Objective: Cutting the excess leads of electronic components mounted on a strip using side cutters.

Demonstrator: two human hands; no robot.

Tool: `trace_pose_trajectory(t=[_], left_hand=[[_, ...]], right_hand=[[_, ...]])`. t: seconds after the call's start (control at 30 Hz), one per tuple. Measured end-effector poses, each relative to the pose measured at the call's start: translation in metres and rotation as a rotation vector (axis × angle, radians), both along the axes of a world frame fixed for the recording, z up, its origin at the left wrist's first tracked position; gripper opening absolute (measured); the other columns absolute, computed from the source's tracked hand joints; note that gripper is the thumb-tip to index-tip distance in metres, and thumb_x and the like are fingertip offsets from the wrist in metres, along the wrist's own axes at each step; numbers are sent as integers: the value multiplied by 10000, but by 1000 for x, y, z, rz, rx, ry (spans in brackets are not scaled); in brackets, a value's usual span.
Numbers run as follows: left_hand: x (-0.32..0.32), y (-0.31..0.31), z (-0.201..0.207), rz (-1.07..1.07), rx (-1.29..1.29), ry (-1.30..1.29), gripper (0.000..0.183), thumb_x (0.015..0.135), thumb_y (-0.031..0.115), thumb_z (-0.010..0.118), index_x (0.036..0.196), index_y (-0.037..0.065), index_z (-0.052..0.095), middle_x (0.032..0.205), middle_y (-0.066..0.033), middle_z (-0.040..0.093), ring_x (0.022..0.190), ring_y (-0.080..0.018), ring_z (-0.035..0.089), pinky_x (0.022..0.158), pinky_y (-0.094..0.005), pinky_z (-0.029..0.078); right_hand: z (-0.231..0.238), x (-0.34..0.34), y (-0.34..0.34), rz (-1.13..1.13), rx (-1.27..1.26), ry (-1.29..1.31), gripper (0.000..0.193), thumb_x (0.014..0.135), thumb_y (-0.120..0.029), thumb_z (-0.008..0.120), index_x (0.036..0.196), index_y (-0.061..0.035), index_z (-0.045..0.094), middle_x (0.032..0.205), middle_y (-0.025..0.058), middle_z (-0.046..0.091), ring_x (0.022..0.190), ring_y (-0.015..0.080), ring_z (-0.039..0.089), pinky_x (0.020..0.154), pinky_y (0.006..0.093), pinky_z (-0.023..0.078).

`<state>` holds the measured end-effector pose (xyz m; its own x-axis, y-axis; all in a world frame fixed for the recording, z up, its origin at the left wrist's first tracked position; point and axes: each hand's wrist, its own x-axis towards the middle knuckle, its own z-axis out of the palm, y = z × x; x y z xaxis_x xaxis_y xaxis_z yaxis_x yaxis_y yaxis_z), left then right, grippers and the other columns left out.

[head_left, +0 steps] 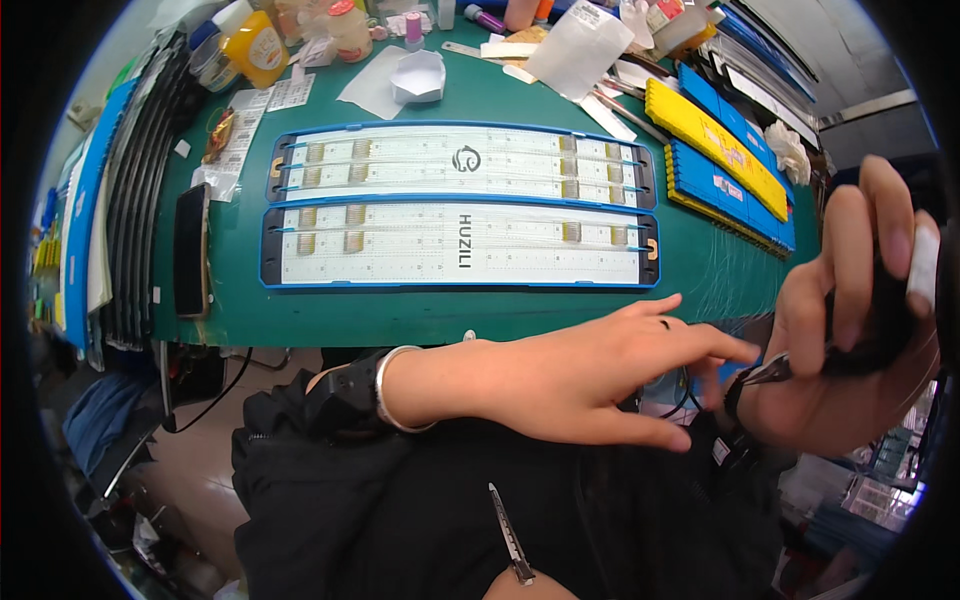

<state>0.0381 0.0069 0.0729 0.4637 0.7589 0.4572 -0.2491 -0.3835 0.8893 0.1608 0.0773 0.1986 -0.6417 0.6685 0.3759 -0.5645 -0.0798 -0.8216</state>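
My left hand (610, 375) reaches across my body to the right, fingers spread, with nothing in it. A silvery bracelet (388, 390) and a black device circle its wrist. Its fingertips come close to my right wrist, near a black strap and a small pointed silvery piece (770, 371). Raised at the right is my right hand (840, 300), white tape on one finger. Its bent fingers curl round a dark shape that I cannot make out. On the table lies a long blue-framed rig case (460, 205), hinged open, its white scaled panels carrying small coils.
A slim metal clip or tweezers (508, 535) rests on my lap. Blue and yellow long cases (720, 160) lie right of the open one. A phone (191, 250) and stacked black trays (130, 190) stand left. Bottles (258, 50), papers and a white paper box (417, 77) line the back.
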Motion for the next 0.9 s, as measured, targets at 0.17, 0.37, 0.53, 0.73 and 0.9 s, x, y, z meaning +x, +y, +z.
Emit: trace_pose_trajectory(t=[0.17, 0.37, 0.53, 0.73, 0.9], left_hand=[[-50, -25, -3, 218, -161, -75, 140, 917, 161, 643, 847, 41, 627, 843, -65, 666, 840, -207, 646, 896, -421, 487], [-114, -102, -27, 960, 46, 184, 136, 884, 202, 670, 833, 77, 685, 866, -72, 585, 917, -217, 597, 713, -359, 468], [-144, -141, -37, 1361, 84, 785, 108, 734, 73, 744, 839, 91, 723, 979, -95, 633, 1045, -307, 569, 969, -438, 400], [-164, -166, -59, 1609, 11, 1358, 141, 749, 53, 747, 874, 113, 725, 795, 9, 663, 998, -215, 643, 1095, -443, 264], [-171, -165, -82, 1865, -94, 1155, 97, 791, 58, 744, 871, 109, 723, 832, 4, 709, 1016, -223, 656, 1100, -457, 273]], right_hand=[[-14, 30, 39, 121, 9, 119, 251, 963, -272, 486, 966, -27, 433, 917, 85, 372, 590, 111, 320, 351, 243, 237], [-52, 37, 26, -205, 45, 15, 166, 933, -132, 537, 869, -20, 433, 959, 72, 350, 682, 98, 354, 387, 213, 273], [-124, 0, 13, -220, -75, -190, 162, 985, -192, 495, 945, -39, 462, 971, 63, 391, 686, 81, 356, 408, 187, 274], [-159, -42, -5, -252, -130, -324, 233, 982, -198, 464, 840, -14, 475, 922, 78, 411, 628, 74, 382, 387, 175, 278], [-170, -62, -11, -60, -201, -393, 276, 956, -246, 531, 810, -21, 469, 879, 81, 417, 575, 75, 391, 380, 180, 291]])
